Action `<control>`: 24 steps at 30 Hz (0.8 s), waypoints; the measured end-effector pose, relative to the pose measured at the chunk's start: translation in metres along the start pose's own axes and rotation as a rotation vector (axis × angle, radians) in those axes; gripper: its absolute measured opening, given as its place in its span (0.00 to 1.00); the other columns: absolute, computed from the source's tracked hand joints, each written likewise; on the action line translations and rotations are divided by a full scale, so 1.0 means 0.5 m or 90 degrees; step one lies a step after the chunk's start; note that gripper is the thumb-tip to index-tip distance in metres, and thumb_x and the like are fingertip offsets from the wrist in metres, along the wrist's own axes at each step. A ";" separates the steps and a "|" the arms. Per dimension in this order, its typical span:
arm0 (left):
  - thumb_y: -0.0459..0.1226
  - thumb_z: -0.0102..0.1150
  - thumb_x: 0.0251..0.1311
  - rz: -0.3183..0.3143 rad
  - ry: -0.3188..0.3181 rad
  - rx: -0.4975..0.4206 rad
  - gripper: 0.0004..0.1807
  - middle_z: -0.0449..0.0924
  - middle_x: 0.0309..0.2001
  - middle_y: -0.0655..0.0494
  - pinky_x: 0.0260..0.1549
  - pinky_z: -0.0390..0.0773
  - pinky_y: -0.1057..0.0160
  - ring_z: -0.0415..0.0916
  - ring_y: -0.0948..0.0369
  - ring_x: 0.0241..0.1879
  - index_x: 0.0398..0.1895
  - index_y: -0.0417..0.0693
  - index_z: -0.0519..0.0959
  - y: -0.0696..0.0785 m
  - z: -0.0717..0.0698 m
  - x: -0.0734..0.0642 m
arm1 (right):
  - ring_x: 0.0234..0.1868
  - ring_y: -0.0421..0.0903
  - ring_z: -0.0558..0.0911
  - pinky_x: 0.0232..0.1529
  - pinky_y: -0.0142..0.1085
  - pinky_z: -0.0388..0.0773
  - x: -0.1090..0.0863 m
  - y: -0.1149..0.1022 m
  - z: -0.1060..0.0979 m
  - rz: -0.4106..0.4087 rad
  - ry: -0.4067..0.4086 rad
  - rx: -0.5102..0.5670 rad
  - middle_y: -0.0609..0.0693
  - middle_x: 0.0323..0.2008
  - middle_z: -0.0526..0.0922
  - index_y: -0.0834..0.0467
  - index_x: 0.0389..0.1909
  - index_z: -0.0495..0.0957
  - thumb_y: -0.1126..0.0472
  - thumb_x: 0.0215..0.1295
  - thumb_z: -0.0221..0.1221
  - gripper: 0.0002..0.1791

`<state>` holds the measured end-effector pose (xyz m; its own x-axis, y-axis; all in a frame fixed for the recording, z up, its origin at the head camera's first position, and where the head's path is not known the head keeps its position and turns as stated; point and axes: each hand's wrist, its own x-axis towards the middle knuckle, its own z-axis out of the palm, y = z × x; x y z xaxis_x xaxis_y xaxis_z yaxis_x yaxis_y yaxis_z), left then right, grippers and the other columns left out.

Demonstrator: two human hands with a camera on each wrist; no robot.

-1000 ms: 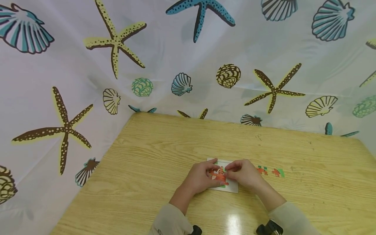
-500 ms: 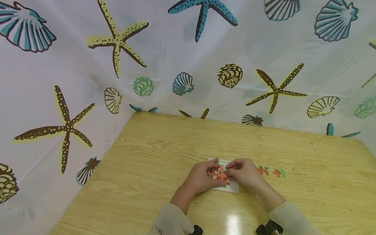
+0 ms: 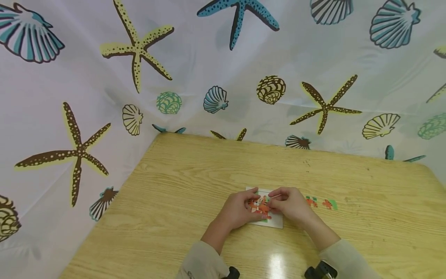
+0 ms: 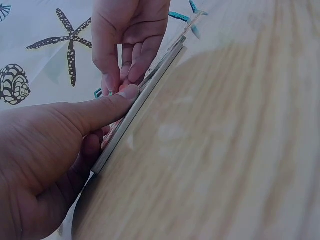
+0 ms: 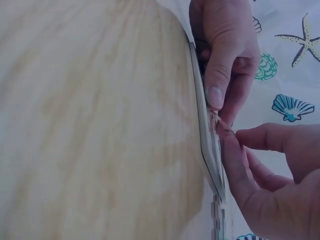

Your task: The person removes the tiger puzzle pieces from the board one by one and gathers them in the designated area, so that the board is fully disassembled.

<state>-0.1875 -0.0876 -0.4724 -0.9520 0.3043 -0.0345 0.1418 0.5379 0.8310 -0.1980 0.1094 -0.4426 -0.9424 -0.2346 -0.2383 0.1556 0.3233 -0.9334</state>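
A small white puzzle board (image 3: 276, 222) lies on the table, part filled with an orange tiger picture (image 3: 259, 206) on green. My left hand (image 3: 237, 211) grips the board from the left, thumb (image 4: 117, 102) along the near edge and index finger at the far edge. Over the board's right half, my right hand (image 3: 290, 205) pinches a puzzle piece (image 5: 223, 123) between thumb and index finger. That piece is tilted, its lower edge right at the assembled pieces; the fingertips hide most of it in the head view.
Right of the board lie loose orange-and-green puzzle pieces (image 3: 311, 202), with another piece (image 3: 329, 204) farther right. The wooden table (image 3: 195, 170) meets a hanging white cloth (image 3: 195, 66) with starfish and shells at its back and left sides.
The right hand shifts very slightly at the board's right half, and the pinched piece tilts a little. The left hand stays in place; the head view wobbles slightly.
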 end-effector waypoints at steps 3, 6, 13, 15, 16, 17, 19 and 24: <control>0.48 0.78 0.48 0.000 0.005 0.011 0.35 0.69 0.72 0.60 0.40 0.77 0.64 0.79 0.58 0.37 0.61 0.48 0.80 0.000 0.001 0.001 | 0.39 0.45 0.86 0.41 0.36 0.85 -0.004 0.001 -0.005 0.003 0.000 0.003 0.58 0.37 0.86 0.69 0.52 0.78 0.69 0.68 0.59 0.14; 0.47 0.79 0.48 -0.002 0.004 0.007 0.35 0.69 0.72 0.60 0.44 0.80 0.57 0.81 0.48 0.47 0.61 0.47 0.80 0.000 0.002 0.001 | 0.39 0.45 0.86 0.42 0.35 0.84 -0.009 0.004 -0.011 -0.005 -0.010 0.002 0.58 0.37 0.85 0.69 0.53 0.78 0.69 0.68 0.57 0.15; 0.47 0.79 0.48 -0.001 0.001 0.004 0.35 0.68 0.72 0.59 0.37 0.72 0.67 0.79 0.49 0.46 0.61 0.47 0.80 0.004 0.001 -0.002 | 0.39 0.45 0.86 0.43 0.36 0.84 -0.021 0.009 -0.023 -0.016 -0.022 -0.005 0.57 0.36 0.84 0.69 0.57 0.77 0.69 0.67 0.58 0.18; 0.46 0.79 0.48 0.001 0.001 -0.004 0.35 0.68 0.72 0.59 0.31 0.69 0.69 0.76 0.53 0.37 0.60 0.46 0.80 0.004 0.001 -0.003 | 0.39 0.45 0.86 0.43 0.37 0.84 -0.025 0.008 -0.026 -0.013 -0.026 -0.006 0.57 0.37 0.84 0.69 0.58 0.77 0.69 0.67 0.58 0.19; 0.46 0.79 0.47 0.001 0.002 -0.003 0.35 0.69 0.72 0.59 0.31 0.67 0.70 0.74 0.57 0.36 0.60 0.46 0.80 0.004 0.001 -0.003 | 0.39 0.45 0.86 0.44 0.37 0.84 -0.027 0.008 -0.027 -0.013 -0.028 -0.005 0.57 0.37 0.84 0.69 0.58 0.77 0.68 0.67 0.58 0.19; 0.46 0.79 0.47 0.000 0.003 -0.005 0.35 0.69 0.72 0.59 0.31 0.67 0.71 0.72 0.61 0.34 0.60 0.45 0.80 0.003 0.001 -0.003 | 0.39 0.45 0.86 0.44 0.38 0.84 -0.029 0.007 -0.028 -0.012 -0.028 -0.002 0.57 0.37 0.84 0.69 0.58 0.77 0.68 0.67 0.58 0.19; 0.46 0.79 0.47 -0.004 0.003 -0.010 0.35 0.69 0.72 0.59 0.27 0.64 0.71 0.65 0.64 0.27 0.61 0.45 0.80 0.004 0.001 -0.002 | 0.39 0.46 0.86 0.44 0.38 0.85 -0.033 0.006 -0.030 -0.013 -0.028 -0.001 0.58 0.38 0.83 0.69 0.57 0.77 0.68 0.67 0.58 0.19; 0.45 0.79 0.48 -0.009 0.001 -0.014 0.35 0.68 0.73 0.58 0.22 0.67 0.70 0.64 0.66 0.20 0.61 0.46 0.80 0.007 0.000 -0.001 | 0.38 0.46 0.86 0.43 0.39 0.85 -0.043 0.007 -0.036 -0.013 -0.032 0.010 0.58 0.39 0.82 0.71 0.55 0.76 0.68 0.68 0.57 0.17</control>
<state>-0.1867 -0.0857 -0.4695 -0.9544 0.2952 -0.0451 0.1226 0.5251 0.8422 -0.1825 0.1319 -0.4360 -0.9295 -0.2867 -0.2320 0.1415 0.3036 -0.9422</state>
